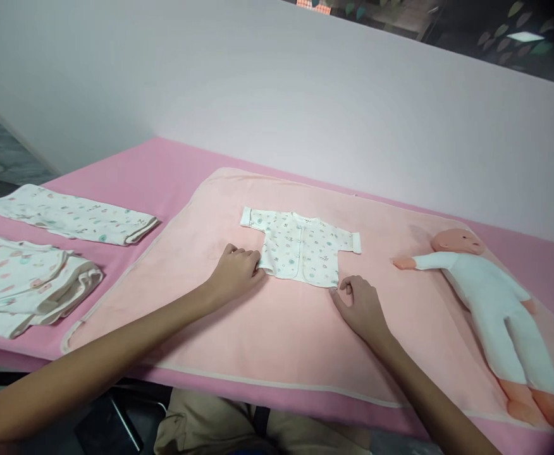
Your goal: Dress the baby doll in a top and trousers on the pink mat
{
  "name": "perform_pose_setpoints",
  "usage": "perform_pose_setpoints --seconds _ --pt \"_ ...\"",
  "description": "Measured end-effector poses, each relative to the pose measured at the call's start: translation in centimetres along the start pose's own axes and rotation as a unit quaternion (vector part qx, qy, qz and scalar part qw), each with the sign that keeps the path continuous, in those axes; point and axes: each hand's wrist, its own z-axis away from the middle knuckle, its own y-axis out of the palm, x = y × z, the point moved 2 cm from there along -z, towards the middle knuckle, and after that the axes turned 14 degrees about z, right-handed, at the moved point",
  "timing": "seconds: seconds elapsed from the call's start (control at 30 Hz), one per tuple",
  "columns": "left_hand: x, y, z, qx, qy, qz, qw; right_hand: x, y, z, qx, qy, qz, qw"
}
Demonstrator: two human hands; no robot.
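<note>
Because the small white, green-printed fabric jacket point(283, 248) appears thin, I rate it light and soft; hold its hem corners. It lies flat, midway across the pale-pink cloth mat point(267, 341). Left hand point(235, 268): fingers narrow, pinching one corner. Right hand point(361, 306): at the other; I cannot tell whether it pinches.

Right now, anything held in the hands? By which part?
Left hand grips the baby jacket by its left hem corner; right hand is at the right hem corner, grip unclear.
</note>
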Motion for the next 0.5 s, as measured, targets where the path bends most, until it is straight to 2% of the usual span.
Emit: perform_pose_setpoints --seconds 0.17,0.37,0.5 --pt "-0.2 0.0 -0.2 0.019 0.001 -0.062 0.998 1.2 0.5 -0.4 -0.019 -0.009 0.018 1.000" --pt "0.3 0.0 0.1 0.041 -0.016 -0.082 0.996 0.1 0.1 0.1 -0.144 -0.087 0.125 0.978" --pt "0.7 0.0 0.5 0.067 0.002 -0.090 0.994 1.5 -0.5 0.1 -0.129 -0.173 0.107 0.970"
